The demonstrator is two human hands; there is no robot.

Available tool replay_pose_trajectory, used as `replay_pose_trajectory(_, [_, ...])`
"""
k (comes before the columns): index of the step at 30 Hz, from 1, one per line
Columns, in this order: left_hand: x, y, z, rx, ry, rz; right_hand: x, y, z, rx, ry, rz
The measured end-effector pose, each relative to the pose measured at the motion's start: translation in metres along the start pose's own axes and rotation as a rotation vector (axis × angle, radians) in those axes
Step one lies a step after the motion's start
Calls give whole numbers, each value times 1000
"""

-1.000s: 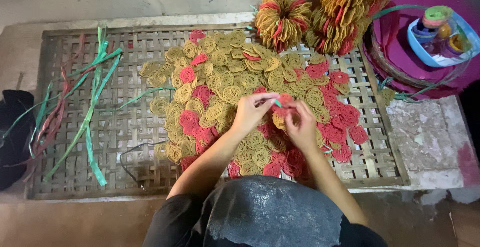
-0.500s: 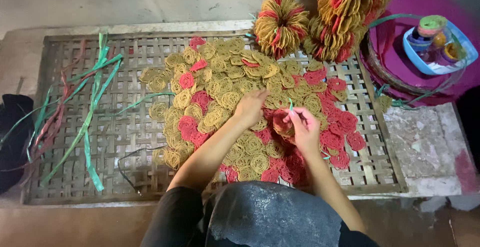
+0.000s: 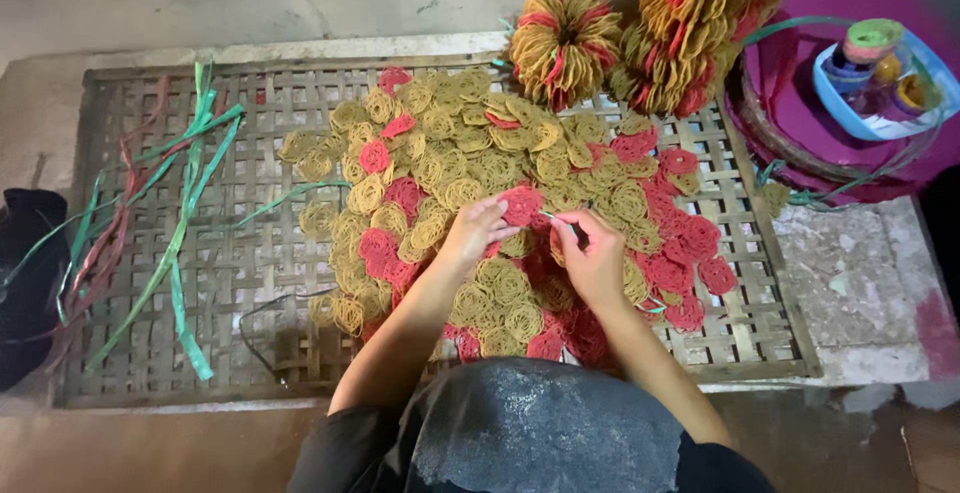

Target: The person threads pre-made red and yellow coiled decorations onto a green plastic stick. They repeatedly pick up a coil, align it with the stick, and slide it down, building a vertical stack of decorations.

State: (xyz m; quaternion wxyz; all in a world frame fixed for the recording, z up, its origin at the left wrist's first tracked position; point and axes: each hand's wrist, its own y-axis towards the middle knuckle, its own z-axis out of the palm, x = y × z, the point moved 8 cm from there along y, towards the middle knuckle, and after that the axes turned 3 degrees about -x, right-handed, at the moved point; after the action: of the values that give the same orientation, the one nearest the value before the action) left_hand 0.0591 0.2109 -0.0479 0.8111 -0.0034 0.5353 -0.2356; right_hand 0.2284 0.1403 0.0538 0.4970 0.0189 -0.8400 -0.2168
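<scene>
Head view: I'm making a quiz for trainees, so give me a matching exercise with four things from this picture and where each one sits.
Things:
1. left hand
2. green plastic strips
3. tied round bundle
4. blue tub

Places:
A. on the purple basin, far right
B. at the top edge of the woven tray, near the middle
C. on a red spiral disc, mid-tray
D. across the tray's left part

Pairs: 1-C, 2-D, 3-B, 4-A
</scene>
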Motion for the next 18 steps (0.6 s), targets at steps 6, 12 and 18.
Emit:
replay_pose_trajectory(6, [8, -10, 2, 23, 138, 41, 22, 2, 6, 2, -114, -134])
replay_pose_trajectory(12, [20, -9, 11, 35, 142, 12, 24, -6, 9, -14, -327, -321])
replay_pose_trajectory(18, [16, -10, 15, 53, 211, 27, 25, -10, 10, -6, -379, -434])
